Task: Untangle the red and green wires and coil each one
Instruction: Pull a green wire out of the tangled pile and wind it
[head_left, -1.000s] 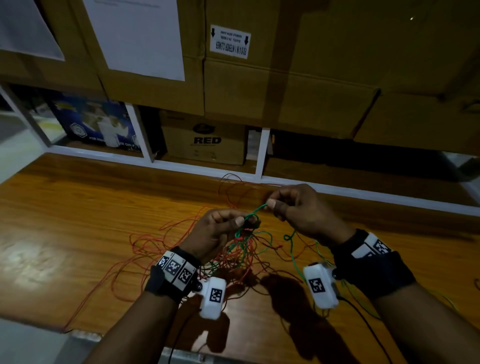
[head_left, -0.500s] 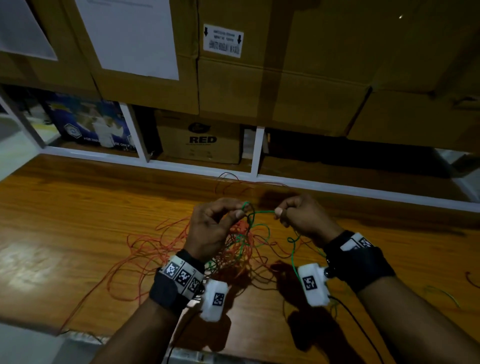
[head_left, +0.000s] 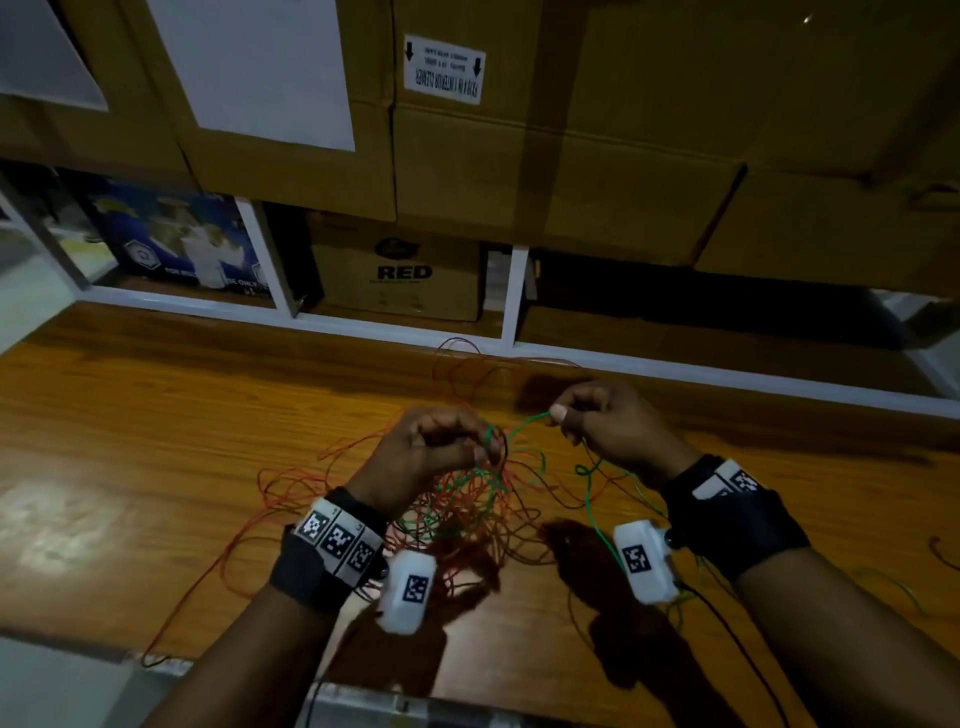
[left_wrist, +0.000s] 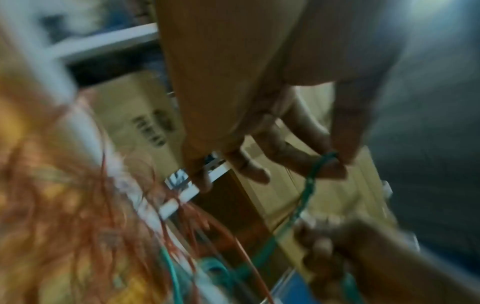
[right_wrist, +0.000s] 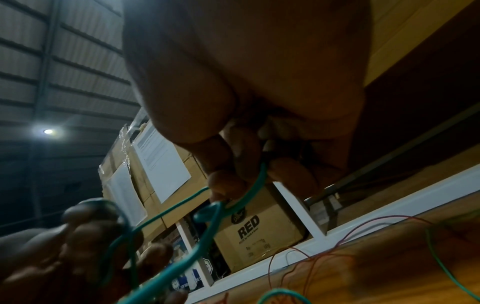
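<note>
A loose tangle of thin red wire (head_left: 467, 512) lies on the wooden table (head_left: 156, 415), with green wire (head_left: 524, 423) threaded through it. My left hand (head_left: 436, 447) is raised over the tangle, its fingers curled with a green loop round the fingertips (left_wrist: 332, 164). My right hand (head_left: 597, 421) pinches the green wire (right_wrist: 249, 191) between thumb and forefinger a short way to the right. A taut green stretch runs between the two hands. More green wire (head_left: 592, 499) trails down under the right wrist.
White shelf rails (head_left: 509, 296) run along the table's far edge. Behind them stand a cardboard box marked RED (head_left: 400, 270) and a blue printed box (head_left: 176, 244). Large cartons (head_left: 571, 130) are stacked above. Red wire loops (head_left: 291, 478) spread to the left.
My hands have drawn apart, the right one moving right with the green wire, so the green stretch between them is longer. The left hand stays over the tangle.
</note>
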